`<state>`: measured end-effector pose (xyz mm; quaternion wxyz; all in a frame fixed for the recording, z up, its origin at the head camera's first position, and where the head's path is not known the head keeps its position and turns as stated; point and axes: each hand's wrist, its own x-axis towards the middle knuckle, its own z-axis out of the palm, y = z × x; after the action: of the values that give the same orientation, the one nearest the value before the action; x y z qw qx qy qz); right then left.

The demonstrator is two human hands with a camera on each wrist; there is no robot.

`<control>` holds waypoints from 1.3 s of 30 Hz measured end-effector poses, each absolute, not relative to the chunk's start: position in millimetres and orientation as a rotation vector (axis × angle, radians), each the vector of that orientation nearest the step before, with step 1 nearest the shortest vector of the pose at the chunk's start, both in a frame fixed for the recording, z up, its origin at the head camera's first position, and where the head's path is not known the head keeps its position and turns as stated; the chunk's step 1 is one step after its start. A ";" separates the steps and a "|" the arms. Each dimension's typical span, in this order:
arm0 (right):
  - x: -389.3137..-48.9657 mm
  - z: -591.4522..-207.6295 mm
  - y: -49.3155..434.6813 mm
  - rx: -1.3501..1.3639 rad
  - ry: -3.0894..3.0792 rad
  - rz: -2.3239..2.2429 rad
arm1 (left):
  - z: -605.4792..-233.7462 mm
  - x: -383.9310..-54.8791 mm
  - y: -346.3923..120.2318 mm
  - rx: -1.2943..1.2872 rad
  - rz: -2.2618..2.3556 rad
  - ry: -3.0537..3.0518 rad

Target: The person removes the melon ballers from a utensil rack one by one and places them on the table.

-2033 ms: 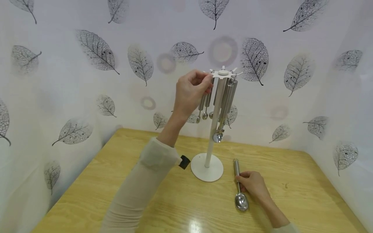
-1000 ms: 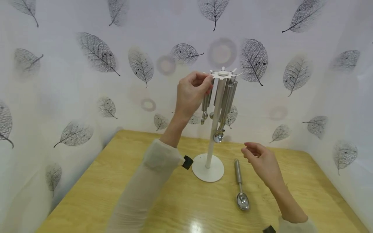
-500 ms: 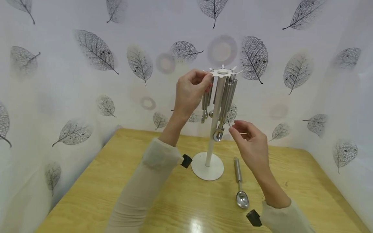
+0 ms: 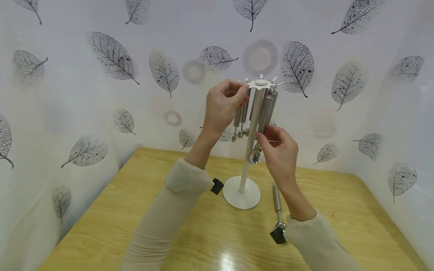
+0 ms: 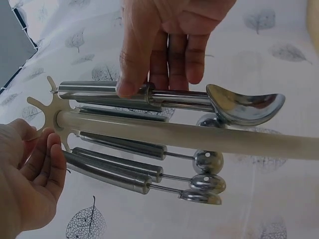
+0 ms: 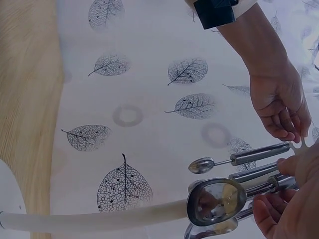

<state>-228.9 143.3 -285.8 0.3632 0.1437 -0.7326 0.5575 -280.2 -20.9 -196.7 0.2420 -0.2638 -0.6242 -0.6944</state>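
Observation:
A white utensil stand [image 4: 242,183] rises from a round base, with a notched disc [image 4: 260,83] of hooks on top. My left hand [image 4: 222,107] pinches the left edge of that disc between thumb and fingertips. Metal scoops hang by their handles around the pole; the left ones end in small round bowls [image 5: 208,162]. On the right side hangs an ice cream scoop [image 5: 249,104] with a large bowl. My right hand [image 4: 279,156] holds its handle, thumb in front and fingers behind. Another ice cream scoop [image 4: 277,199] lies on the table, its bowl mostly covered by the right wrist's black camera.
The wooden table [image 4: 162,195] carries the stand and the loose scoop. A white curtain [image 4: 193,22] printed with leaves hangs close behind and at both sides. The forearms in light sleeves [image 4: 179,195] reach in from the front.
My right hand let go of the scoop on the table, rose up and left, and took hold of the hanging scoop's handle. My left hand stays at the disc; the small scoops swing slightly.

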 end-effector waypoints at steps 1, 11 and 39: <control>-230.3 -285.6 141.7 0.365 -1.881 1.428 | -196.7 -280.0 -20.8 -0.722 -1.898 -1.704; -235.1 -282.1 132.1 0.346 -1.838 1.394 | -198.7 -279.4 -19.9 -0.723 -1.918 -1.698; -198.5 -270.1 196.0 0.221 -1.894 1.351 | -194.6 -278.0 -20.8 -0.693 -1.939 -1.730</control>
<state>-198.5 196.0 -270.1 0.3914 0.0869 -0.7459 0.5319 -278.0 -20.8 -194.6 0.2243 -0.2511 -0.6268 -0.7026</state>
